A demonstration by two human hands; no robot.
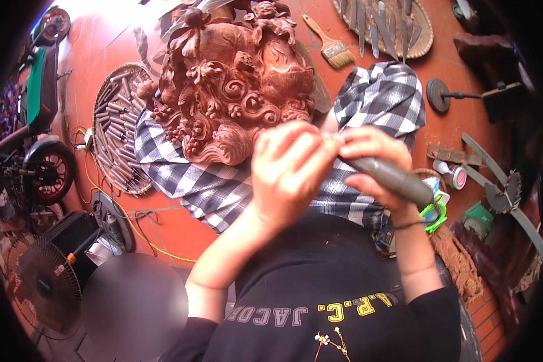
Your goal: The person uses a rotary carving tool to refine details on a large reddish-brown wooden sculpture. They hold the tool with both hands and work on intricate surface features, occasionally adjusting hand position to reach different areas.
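Note:
A carved reddish-brown wooden sculpture (241, 90), full of scrolls, flowers and a small figure, stands before me between my knees. My right hand (377, 160) is wrapped around a dark grey cylindrical rotary tool (398, 181). The tool slants, its thick end toward the lower right and its front end toward my left hand. My left hand (289, 163) is closed, its fingertips meeting the tool's front end close to the sculpture's lower edge. What those fingertips pinch is hidden.
Left of the sculpture, a round woven tray (96, 151) holds many carving tools. Another tray (425, 42) with flat blades lies far right, near a paintbrush (330, 45). A yellow cable (145, 238) crosses the tiled floor. A fan (45, 277) and a motorbike (42, 163) stand left.

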